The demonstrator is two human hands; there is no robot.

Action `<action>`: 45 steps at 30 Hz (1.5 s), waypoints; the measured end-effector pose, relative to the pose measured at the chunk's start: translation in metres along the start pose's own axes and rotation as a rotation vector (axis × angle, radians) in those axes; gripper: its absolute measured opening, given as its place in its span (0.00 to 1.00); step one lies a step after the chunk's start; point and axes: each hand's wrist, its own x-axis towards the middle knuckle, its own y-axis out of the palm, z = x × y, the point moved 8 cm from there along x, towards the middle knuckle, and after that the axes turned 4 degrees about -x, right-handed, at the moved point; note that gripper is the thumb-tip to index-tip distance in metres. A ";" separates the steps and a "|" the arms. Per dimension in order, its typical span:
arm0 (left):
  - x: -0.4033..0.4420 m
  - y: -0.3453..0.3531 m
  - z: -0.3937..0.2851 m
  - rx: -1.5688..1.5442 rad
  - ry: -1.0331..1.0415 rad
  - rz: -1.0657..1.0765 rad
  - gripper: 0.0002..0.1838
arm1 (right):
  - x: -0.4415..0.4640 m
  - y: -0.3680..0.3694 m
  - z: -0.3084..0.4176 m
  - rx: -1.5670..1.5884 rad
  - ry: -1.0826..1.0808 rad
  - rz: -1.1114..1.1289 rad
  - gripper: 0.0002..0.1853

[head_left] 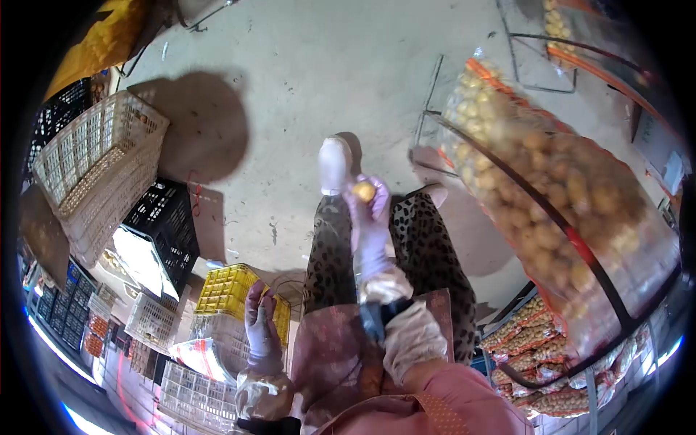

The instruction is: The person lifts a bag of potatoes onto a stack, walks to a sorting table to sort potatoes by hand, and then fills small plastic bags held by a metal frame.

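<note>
My right hand [370,206], in a pale glove, is raised over my legs with its fingers curled round a small round yellow-brown potato [364,191]. My left hand [262,315], gloved too and dirty at the fingers, is up at the lower left beside a yellow crate [226,290]. Its fingers point upward, and nothing can be seen in it. To the right of my legs stands a large clear bag of potatoes [536,181] with an orange edge, inside a dark metal frame [540,199].
White crates [109,156] and a black crate [170,225] stand at the left, with more crates at the lower left. Stacked net bags of potatoes [533,341] lie at the lower right. Another framed bag [558,29] is at the upper right.
</note>
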 end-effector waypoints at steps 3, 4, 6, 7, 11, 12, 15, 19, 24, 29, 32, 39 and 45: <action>-0.022 0.020 -0.010 -0.053 0.041 0.086 0.22 | -0.065 0.062 0.079 0.103 -0.122 0.173 0.27; -0.030 0.026 -0.012 -0.055 0.029 0.086 0.21 | -0.081 0.072 0.097 0.220 -0.048 0.170 0.26; -0.037 0.032 -0.013 -0.103 0.044 0.116 0.19 | -0.111 0.089 0.145 0.206 0.020 0.225 0.25; -0.048 0.043 -0.028 -0.110 0.054 0.127 0.19 | -0.126 0.094 0.162 0.189 0.100 0.263 0.24; -0.072 0.085 -0.044 -0.187 -0.031 0.218 0.19 | -0.193 0.084 0.223 0.017 0.082 0.556 0.21; -0.080 0.099 -0.050 -0.178 -0.031 0.229 0.19 | -0.207 0.071 0.245 -0.119 0.052 0.592 0.19; -0.106 0.153 -0.076 -0.170 -0.019 0.305 0.18 | -0.222 0.037 0.366 -0.572 -0.376 0.484 0.12; -0.142 0.239 -0.089 -0.028 0.069 0.454 0.17 | -0.207 -0.088 0.460 -0.345 -0.814 0.187 0.19; -0.230 0.377 -0.127 -0.063 0.393 0.653 0.19 | -0.170 -0.158 0.539 -1.443 -0.857 -0.421 0.21; -0.261 0.459 -0.151 0.456 0.897 0.483 0.20 | -0.139 -0.063 0.467 -1.837 -0.963 0.498 0.22; -0.224 0.448 -0.121 0.205 0.544 0.517 0.14 | -0.136 -0.010 0.436 -1.783 -1.272 0.831 0.15; -0.222 0.451 -0.123 0.216 0.598 0.412 0.13 | -0.091 -0.008 0.410 -1.914 -1.040 0.677 0.14; -0.232 0.439 -0.137 0.421 0.754 0.390 0.13 | -0.085 -0.041 0.422 -1.848 -1.407 1.004 0.22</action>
